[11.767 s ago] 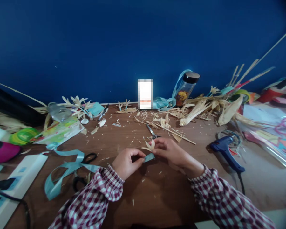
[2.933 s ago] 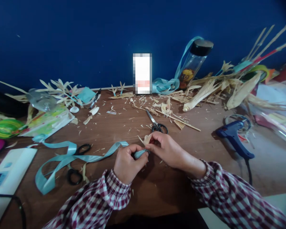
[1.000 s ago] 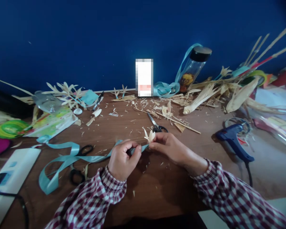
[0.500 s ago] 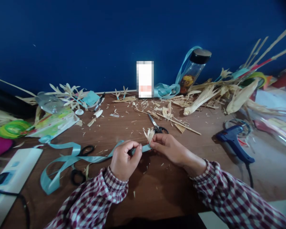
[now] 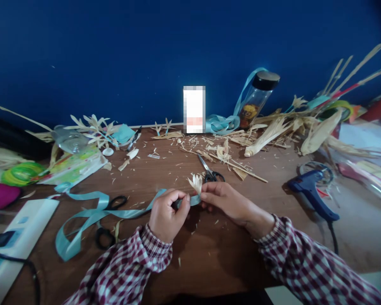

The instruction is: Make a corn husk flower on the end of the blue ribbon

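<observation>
My left hand [image 5: 169, 212] is closed, pinching a light-blue satin ribbon [image 5: 120, 213] between thumb and forefinger. The ribbon trails off to the left in loops over the table. My right hand [image 5: 230, 203] pinches the base of a small pale corn-husk flower [image 5: 195, 184], where the ribbon's end lies against it. The petals point up and the stem is hidden by my fingers. Scissors with black handles [image 5: 212, 174] lie just beyond my right hand. A second pair of scissors [image 5: 105, 237] sits under the ribbon on the left.
A blue glue gun [image 5: 314, 190] rests at the right. A tilted jar [image 5: 255, 99], husk pieces [image 5: 268, 135] and scraps line the blue wall. At the left lie a white power strip [image 5: 22, 241], a clear plastic cup [image 5: 70, 140] and a bright green-yellow roll [image 5: 23, 173].
The husk flower has tilted slightly to the left in my right fingers. Both hands keep their pinch, and the whole view has shifted a little.
</observation>
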Available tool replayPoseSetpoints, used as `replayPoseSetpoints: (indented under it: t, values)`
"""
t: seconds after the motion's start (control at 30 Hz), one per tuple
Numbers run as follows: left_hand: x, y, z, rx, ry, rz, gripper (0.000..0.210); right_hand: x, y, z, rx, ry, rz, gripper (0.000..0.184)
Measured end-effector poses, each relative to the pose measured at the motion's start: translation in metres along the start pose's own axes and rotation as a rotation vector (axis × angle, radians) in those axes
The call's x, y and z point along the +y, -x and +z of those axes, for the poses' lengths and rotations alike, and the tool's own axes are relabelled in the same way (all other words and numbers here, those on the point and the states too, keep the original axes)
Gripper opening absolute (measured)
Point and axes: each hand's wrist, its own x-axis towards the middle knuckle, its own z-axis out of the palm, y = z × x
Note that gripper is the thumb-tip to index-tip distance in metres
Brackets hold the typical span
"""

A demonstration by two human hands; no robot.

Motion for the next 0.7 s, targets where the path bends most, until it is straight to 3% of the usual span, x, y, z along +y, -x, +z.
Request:
replayPoseSetpoints:
  t: [0.3,0.43,0.57,0.63,0.7]
  values:
    - [-0.004,0.001,0.001,0.019,-0.034,0.0,0.02,0.005,-0.003,0.001,0.077,-0.171,0.04,0.025]
    - [-0.006,0.001,0.005,0.032,-0.009,0.015,0.013,0.001,-0.003,0.004,0.109,-0.075,-0.061,0.027]
    - [-0.004,0.001,0.002,0.182,0.012,0.019,0.031,-0.004,0.001,0.008,0.142,0.016,-0.118,0.038]
    - [-0.002,0.0,-0.002,0.243,0.04,0.013,0.028,-0.004,0.002,0.01,0.148,0.055,-0.137,0.036]
    - [-0.001,-0.002,-0.008,0.233,0.12,-0.007,0.018,-0.003,0.003,0.011,0.159,0.13,-0.162,0.033]
